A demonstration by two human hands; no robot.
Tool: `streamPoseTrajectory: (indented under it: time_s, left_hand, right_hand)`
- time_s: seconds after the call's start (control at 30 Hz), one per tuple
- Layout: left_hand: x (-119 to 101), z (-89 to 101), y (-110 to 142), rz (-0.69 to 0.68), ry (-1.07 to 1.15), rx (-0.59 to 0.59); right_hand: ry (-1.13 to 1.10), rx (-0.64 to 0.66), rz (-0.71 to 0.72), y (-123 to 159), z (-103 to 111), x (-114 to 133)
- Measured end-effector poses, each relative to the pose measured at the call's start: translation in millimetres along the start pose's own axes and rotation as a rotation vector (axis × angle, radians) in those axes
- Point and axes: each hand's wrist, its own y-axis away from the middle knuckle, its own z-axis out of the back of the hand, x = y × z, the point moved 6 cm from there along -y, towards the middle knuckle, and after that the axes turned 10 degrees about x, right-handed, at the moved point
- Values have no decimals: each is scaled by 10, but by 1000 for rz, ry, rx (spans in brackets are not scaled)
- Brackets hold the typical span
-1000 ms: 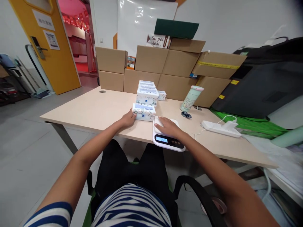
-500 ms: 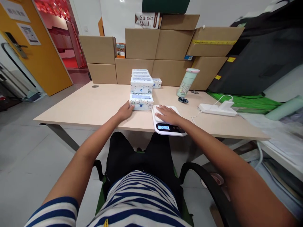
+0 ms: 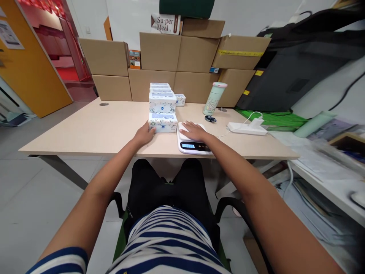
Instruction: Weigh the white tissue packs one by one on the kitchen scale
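Note:
My left hand (image 3: pixel 145 135) is at the left side of the nearest white tissue pack (image 3: pixel 162 122), its thumb on the front corner and its fingers partly hidden along the side. Behind that pack, more floral tissue packs (image 3: pixel 162 102) form a stacked row running back. My right hand (image 3: pixel 194 131) lies flat, fingers stretched, on top of a white digital scale (image 3: pixel 180 142). The scale sits just right of the front pack, near the table's front edge. Its display (image 3: pixel 188 146) is lit, but the digits are too blurred to read.
Cardboard boxes (image 3: pixel 159 51) line the back of the table (image 3: pixel 85 129). A green tumbler (image 3: pixel 214 99) stands at the back right, with a small dark object (image 3: pixel 210 118) before it. A power strip (image 3: pixel 246 128) with a white cable lies farther right. Another tissue pack (image 3: pixel 180 99) sits behind the row.
The scale, with my right hand on it, has slid back from overhanging the front edge onto the table. My left hand stays at the front pack. The view has turned rightward.

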Motion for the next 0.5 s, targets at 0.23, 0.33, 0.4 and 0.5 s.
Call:
streamPoseTrajectory:
  time_s: [0.23,0.33,0.4,0.5]
  left_hand:
    - [-47,6,25,-1,7,9]
    - [-40,-17,15,1,17,11]
    - [-17,-54,-16,-9,24,20]
    - [34,-104,-87,-72,73,-2]
  right_hand:
    - [27,29,26,15,15,-19]
    - [32,34,57,-3,21,-114]
    - [23,33,76,-11,2,-224]
    - [4,25,104,19,-61,-410]
